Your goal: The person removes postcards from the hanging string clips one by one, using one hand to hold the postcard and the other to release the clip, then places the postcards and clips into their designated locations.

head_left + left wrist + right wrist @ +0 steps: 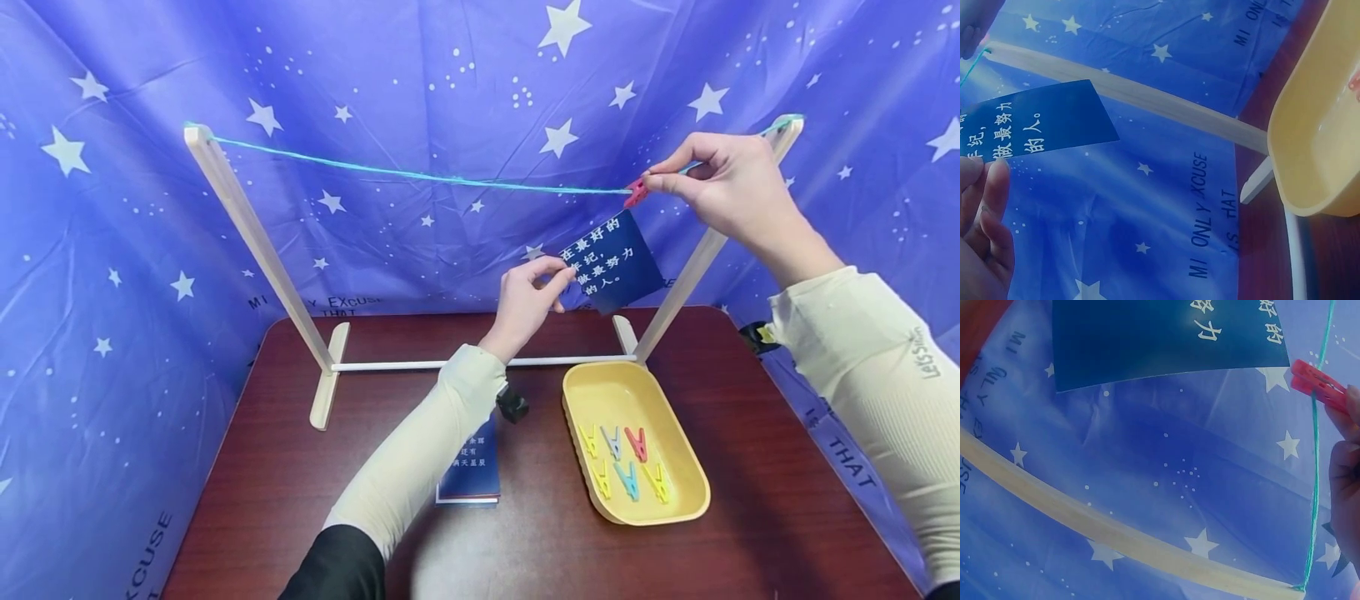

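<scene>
A teal string (420, 175) runs between the two posts of a wooden rack (247, 225). My right hand (720, 187) pinches a red clothespin (636, 192) at the string near the right post; the clip (1317, 381) sits against the string (1316, 487) in the right wrist view. My left hand (528, 296) pinches the left edge of a dark blue card with white writing (615, 262), held below the string. The card (1035, 122) shows beside my fingers (985, 206) in the left wrist view, and its lower edge (1166, 337) in the right wrist view.
A yellow tray (600, 392) with several coloured clothespins (626, 462) sits on the brown table (750, 500) at the right. A stack of blue cards (472, 475) lies under my left forearm. Starry blue cloth (112, 250) walls the space.
</scene>
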### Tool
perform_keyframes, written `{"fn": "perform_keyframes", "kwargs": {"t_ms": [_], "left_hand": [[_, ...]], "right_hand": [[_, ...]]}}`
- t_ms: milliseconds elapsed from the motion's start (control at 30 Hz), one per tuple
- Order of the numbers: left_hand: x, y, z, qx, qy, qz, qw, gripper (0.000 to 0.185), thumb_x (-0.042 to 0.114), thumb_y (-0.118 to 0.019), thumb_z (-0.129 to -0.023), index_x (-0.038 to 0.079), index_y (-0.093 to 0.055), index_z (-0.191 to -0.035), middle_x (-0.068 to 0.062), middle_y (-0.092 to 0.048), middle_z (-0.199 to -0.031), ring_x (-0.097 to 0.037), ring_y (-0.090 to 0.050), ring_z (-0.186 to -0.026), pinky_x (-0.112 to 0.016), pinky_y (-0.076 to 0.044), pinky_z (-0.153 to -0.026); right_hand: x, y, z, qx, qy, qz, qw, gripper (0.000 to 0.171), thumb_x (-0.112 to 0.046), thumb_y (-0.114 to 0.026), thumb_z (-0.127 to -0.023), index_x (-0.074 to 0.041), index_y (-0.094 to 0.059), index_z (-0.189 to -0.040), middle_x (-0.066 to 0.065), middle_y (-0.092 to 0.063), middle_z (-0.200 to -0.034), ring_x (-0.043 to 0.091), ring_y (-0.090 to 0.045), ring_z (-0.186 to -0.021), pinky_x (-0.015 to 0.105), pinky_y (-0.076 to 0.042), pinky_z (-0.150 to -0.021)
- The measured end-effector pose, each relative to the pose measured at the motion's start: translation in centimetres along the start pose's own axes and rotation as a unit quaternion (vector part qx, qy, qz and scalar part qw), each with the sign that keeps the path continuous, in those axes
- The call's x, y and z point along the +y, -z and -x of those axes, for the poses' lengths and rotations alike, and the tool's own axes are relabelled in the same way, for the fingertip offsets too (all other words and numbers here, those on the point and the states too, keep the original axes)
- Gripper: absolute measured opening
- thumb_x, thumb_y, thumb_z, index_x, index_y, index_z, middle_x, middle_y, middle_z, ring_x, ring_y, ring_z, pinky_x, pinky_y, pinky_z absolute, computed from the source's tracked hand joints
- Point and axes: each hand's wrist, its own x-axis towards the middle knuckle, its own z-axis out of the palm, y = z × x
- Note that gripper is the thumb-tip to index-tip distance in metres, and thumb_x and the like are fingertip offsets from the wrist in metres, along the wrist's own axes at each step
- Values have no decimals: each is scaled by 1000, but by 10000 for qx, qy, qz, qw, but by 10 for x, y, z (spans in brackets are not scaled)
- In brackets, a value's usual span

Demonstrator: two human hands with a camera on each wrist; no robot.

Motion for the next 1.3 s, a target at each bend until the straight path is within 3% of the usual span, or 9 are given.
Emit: {"fn": "perform_keyframes", "kwargs": {"t_ms": [133,533,733,867,1133,1300], "left_hand": [[-1,2,2,5,30,21,10000,13,16,-73,-99,5,-79,-103,-7,-77,-93,-13,-65,-52,-23,-49,-52],[-4,10,6,-34,116,-32,9999,14,16,-73,-99,4,-78,-104,-9,-77,-96,-13,-65,-52,-24,-54,-57],[-8,17,6,-9,101,-106,9999,15,16,-73,-100,4,-78,-106,-10,-77,-97,-14,-66,-52,-26,-56,-60],[-10,21,7,-2,123,-98,9999,16,16,-73,-99,4,-78,-106,-10,-77,-97,-14,-65,-52,-27,-56,-60],[-12,28,11,95,198,-68,9997,15,15,-74,-98,3,-78,-106,-10,-78,-97,-14,-65,-51,-26,-55,-56],[-12,30,14,105,210,-55,9997,15,16,-73,-99,4,-78,-106,-9,-78,-97,-17,-66,-52,-26,-54,-56]], "right_hand": [[-2,-3,1,226,274,28,9994,11,-8,-81,-91,-2,-80,-100,-32,-68,-76,-1,-48,-48,17,-24,-41],[-3,-6,2,558,754,-296,9952,15,-7,-82,-90,1,-80,-101,-21,-69,-74,6,-37,-42,23,-21,-41],[-5,-9,5,674,1049,-148,9921,15,-6,-81,-90,3,-79,-102,-26,-68,-80,7,-39,-46,22,-23,-44],[-7,-11,7,762,1282,-359,9882,13,1,-80,-89,6,-79,-101,-28,-70,-83,6,-35,-45,22,-20,-45],[-8,-13,11,938,1713,-529,9793,11,6,-79,-88,7,-79,-99,-16,-78,-89,3,-32,-45,20,-20,-44],[-7,-11,15,929,1968,-555,9744,14,14,-78,-84,10,-78,-98,-24,-74,-88,2,-29,-45,19,-20,-45]]}}
